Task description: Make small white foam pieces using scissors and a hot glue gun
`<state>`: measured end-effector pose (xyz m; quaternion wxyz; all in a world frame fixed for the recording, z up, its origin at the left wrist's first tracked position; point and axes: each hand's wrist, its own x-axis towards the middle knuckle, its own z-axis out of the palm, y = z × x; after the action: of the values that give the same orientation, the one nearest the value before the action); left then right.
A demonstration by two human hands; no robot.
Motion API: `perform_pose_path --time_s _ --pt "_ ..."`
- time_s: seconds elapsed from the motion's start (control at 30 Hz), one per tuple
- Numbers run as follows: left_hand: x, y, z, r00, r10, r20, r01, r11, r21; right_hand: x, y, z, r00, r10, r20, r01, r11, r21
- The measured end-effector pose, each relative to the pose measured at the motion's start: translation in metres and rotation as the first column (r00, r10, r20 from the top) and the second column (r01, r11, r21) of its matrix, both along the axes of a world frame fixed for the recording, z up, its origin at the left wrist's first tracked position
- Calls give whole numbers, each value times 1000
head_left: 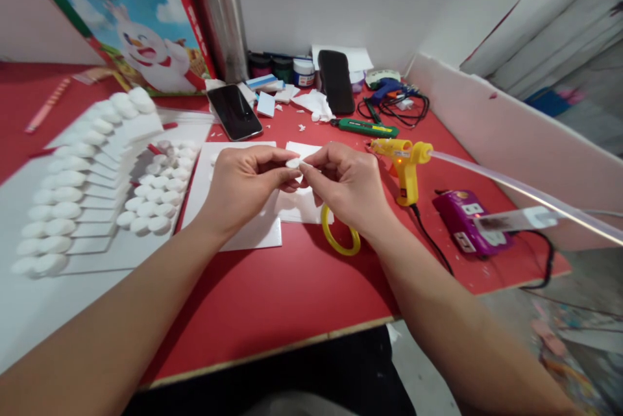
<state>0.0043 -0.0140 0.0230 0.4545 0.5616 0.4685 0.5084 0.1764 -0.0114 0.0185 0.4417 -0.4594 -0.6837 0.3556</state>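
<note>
Between the fingertips of both hands is a small white disc (294,163), held over the white sheets. My left hand (246,176) pinches its left side with thumb and fingers. On the other side, my right hand (348,179) has thumb and index finger closed at the disc's edge. The fingers cover part of it. Below the hands lie a white board (253,234) and a stack of white cards (292,213). A yellow ring (351,248) lies on the table beside my right hand, partly hidden by it.
On the left are rows of white rounded pieces (68,195) on cards, and loose white discs (154,195). To the right stand a yellow glue gun (406,169) with a long glue stick, and a purple box (470,221). Behind lie two phones (234,112), a green tool (367,128) and a steel bottle (221,20).
</note>
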Motion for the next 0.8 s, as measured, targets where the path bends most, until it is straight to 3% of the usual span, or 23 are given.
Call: perform_pose_path --time_s 0.3,0.8 --pt "-1 -3 0 999 -25 -42 25 1000 4 6 1 6 994 109 -18 -109 994 -8" --pt "-1 -5 -5 994 -13 -106 26 993 119 8 2 7 988 148 -52 -150 988 -25"
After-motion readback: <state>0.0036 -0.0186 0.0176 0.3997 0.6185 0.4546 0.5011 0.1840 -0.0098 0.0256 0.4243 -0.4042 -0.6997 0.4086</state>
